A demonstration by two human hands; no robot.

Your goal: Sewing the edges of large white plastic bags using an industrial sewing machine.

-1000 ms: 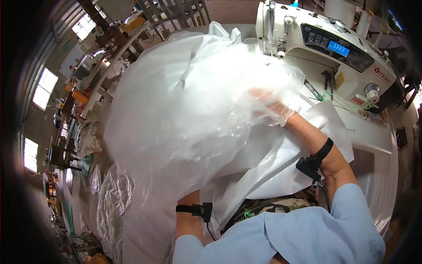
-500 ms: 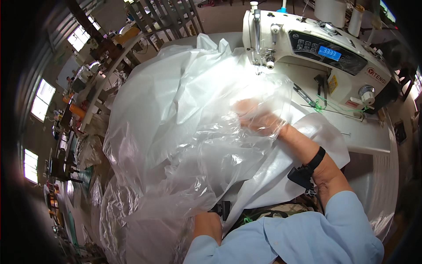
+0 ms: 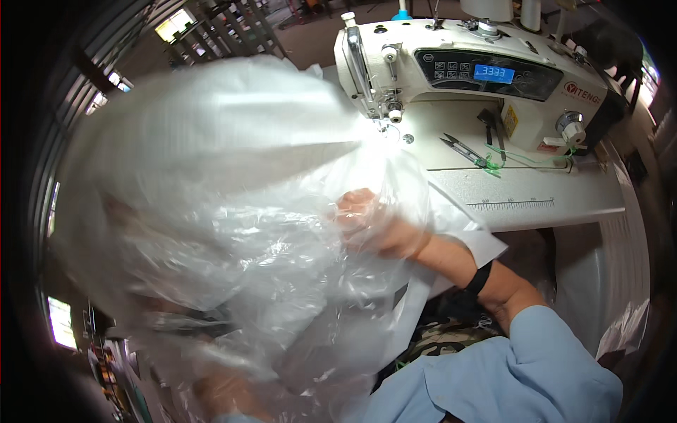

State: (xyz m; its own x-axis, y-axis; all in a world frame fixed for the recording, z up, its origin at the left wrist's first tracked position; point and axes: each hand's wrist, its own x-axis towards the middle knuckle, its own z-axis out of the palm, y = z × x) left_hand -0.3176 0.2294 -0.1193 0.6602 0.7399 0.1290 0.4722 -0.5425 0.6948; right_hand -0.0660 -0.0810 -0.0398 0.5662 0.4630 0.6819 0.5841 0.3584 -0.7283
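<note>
A big bundle of white sheeting (image 3: 233, 106) with clear plastic film (image 3: 275, 275) over it spreads across the left and middle, running up to the needle area of a white sewing machine (image 3: 486, 60). Seen through the film, my right hand (image 3: 363, 215) is closed with curled fingers, gripping the film just in front of the needle. My left forearm (image 3: 226, 391) comes in at the lower left, smeared by motion. Film covers my left hand (image 3: 120, 208), which shows only as a faint blur at the far left; its fingers cannot be made out.
Thread snips (image 3: 465, 151) with green thread and a dark-handled tool (image 3: 488, 127) lie on the machine bed, right of the needle. A ruler scale (image 3: 511, 203) marks the table's front edge. Slatted grey furniture (image 3: 226, 32) stands behind at the left. Thread cones (image 3: 486, 8) top the machine.
The sheeting has swung up and out to the left, with my left arm moving left under it. My right hand has shifted left and nearer to me. The head view has turned, too.
</note>
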